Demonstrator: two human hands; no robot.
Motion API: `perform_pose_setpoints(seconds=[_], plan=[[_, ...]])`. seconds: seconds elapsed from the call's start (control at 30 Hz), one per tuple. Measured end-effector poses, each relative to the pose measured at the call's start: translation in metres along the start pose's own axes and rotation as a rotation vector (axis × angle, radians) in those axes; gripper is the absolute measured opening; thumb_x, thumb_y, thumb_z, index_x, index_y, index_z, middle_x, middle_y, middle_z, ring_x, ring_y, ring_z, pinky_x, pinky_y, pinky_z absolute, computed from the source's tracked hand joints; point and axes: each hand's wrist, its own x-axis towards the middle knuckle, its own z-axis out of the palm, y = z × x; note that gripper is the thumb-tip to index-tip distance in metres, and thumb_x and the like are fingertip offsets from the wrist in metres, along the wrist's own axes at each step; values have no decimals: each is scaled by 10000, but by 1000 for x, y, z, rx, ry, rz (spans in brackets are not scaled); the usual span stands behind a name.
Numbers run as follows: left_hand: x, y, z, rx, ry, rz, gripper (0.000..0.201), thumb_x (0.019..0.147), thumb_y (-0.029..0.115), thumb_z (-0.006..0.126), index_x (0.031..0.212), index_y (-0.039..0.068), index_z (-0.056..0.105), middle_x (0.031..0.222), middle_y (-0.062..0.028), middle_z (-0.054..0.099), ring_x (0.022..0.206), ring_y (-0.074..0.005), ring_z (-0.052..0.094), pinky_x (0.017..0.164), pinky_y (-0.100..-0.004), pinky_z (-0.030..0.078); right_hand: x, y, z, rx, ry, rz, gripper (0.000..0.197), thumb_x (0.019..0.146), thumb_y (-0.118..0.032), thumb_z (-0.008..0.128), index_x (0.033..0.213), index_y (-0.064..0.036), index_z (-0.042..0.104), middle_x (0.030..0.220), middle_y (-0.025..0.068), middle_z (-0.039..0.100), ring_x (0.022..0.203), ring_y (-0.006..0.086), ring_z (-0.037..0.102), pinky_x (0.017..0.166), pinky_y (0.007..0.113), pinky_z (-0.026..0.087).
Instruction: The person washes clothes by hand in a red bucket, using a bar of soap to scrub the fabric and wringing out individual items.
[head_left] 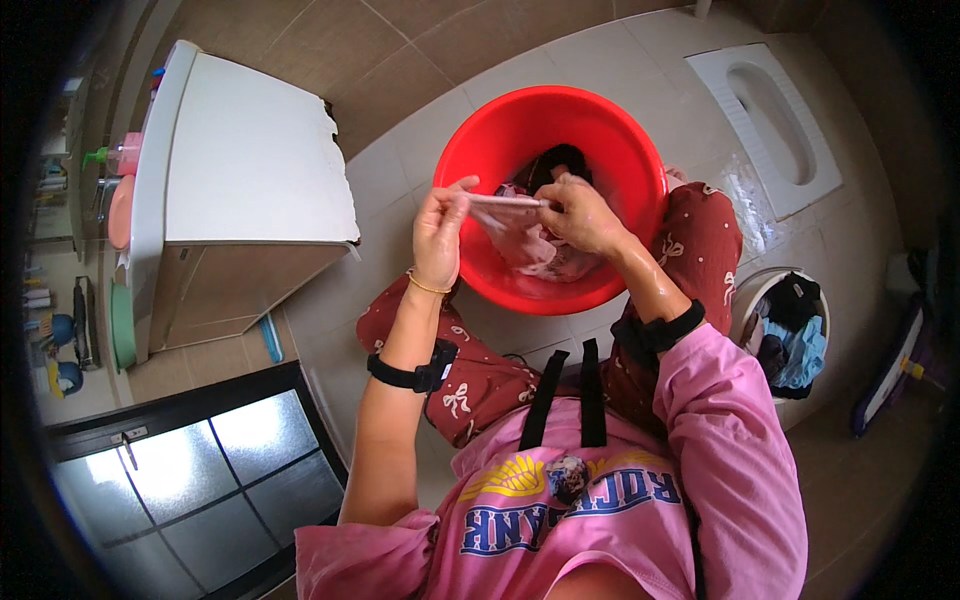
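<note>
A pale pink, wet-looking garment [545,255] is pulled taut along one edge between my two hands. My left hand [438,235], closed on the left end of that edge, is at the rim of a round red basin [490,125]. My right hand [583,215] grips the other end over the middle of the basin, its fingers curled around the fabric. The rest of the garment hangs down into the basin. Behind my right hand lies dark clothing [565,158], partly hidden. What lies under the garment I cannot make out.
A white bucket [740,315] of dark and light-blue clothes stands on the right. A squat toilet [768,130] is set in the tiled floor at the far right. To the left are a white-topped cabinet [255,150] and a dark-framed glass door [200,490]. My knees flank the basin.
</note>
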Motion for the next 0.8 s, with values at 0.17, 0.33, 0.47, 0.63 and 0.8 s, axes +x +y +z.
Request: perform_pose_setpoints(seconds=[0.17, 0.33, 0.47, 0.63, 0.8], plan=[[17, -14, 4, -64, 354, -25, 179, 896, 208, 439, 826, 45, 461, 792, -63, 539, 742, -122, 505, 716, -267, 411, 10, -2, 32, 887, 188, 64, 137, 792, -149, 465, 766, -34, 535, 745, 87, 532, 635, 179, 514, 639, 288, 429], [13, -11, 85, 347, 178, 118, 170, 854, 197, 491, 817, 35, 460, 736, -97, 547, 740, -182, 542, 694, -308, 424, 9, 37, 68, 1695, 231, 547, 187, 839, -234, 453, 739, -75, 455, 690, 40, 464, 573, 163, 474, 476, 293, 411], [40, -57, 83, 786, 202, -76, 349, 833, 286, 465, 600, 31, 511, 569, -154, 527, 530, -319, 520, 532, -394, 412, -11, 45, 86, 2098, -276, 523, 282, 860, -345, 404, 749, -111, 515, 624, 10, 519, 511, 135, 478, 472, 267, 397], [-7, -24, 129, 783, -8, 309, 195, 679, 228, 544, 620, 43, 563, 629, -148, 558, 682, -356, 541, 729, -450, 410, -7, 52, 74, 2125, 84, 224, 245, 890, -251, 323, 788, -114, 500, 696, -4, 488, 625, 143, 478, 572, 261, 410], [39, -68, 49, 712, 184, -289, 231, 781, 190, 513, 632, 24, 573, 637, -186, 557, 576, -305, 530, 547, -387, 404, 4, -13, 72, 1820, 232, 958, 241, 887, -253, 317, 867, -125, 520, 794, 22, 552, 720, 165, 519, 643, 288, 427]])
